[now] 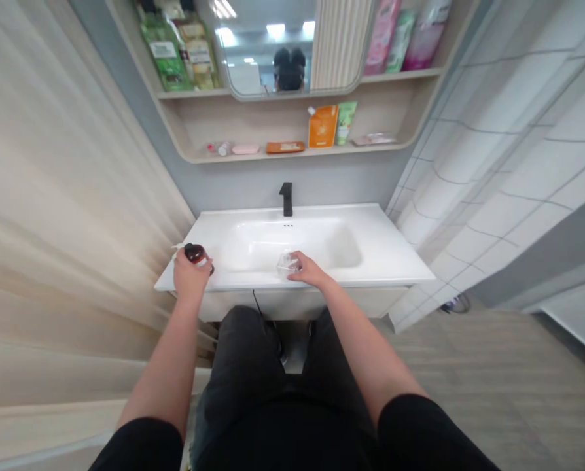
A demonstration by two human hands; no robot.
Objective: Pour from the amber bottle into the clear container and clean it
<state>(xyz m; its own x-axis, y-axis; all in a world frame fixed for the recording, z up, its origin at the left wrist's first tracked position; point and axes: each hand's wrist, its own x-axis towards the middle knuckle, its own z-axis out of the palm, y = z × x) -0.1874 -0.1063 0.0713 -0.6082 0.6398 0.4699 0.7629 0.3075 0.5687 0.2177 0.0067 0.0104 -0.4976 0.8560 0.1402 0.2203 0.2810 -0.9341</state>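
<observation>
At the left end of the white countertop, my left hand [190, 275] is wrapped round a dark brown bottle [197, 255] with a black top and a pale label. What lies under that hand is partly hidden. My right hand [308, 269] grips a small clear cup [286, 263] by its right side, over the front edge of the sink basin [344, 245]. The cup looks see-through, and I cannot tell whether anything is in it. The two hands are well apart.
A black faucet [286, 198] rises behind the basin. Above, a wall shelf [253, 157] carries an orange pouch [322, 126], a green tube [345, 122], a pink soap bar [246, 149] and several bottles round a mirror [273, 46]. A beige curtain [76, 196] hangs on the left.
</observation>
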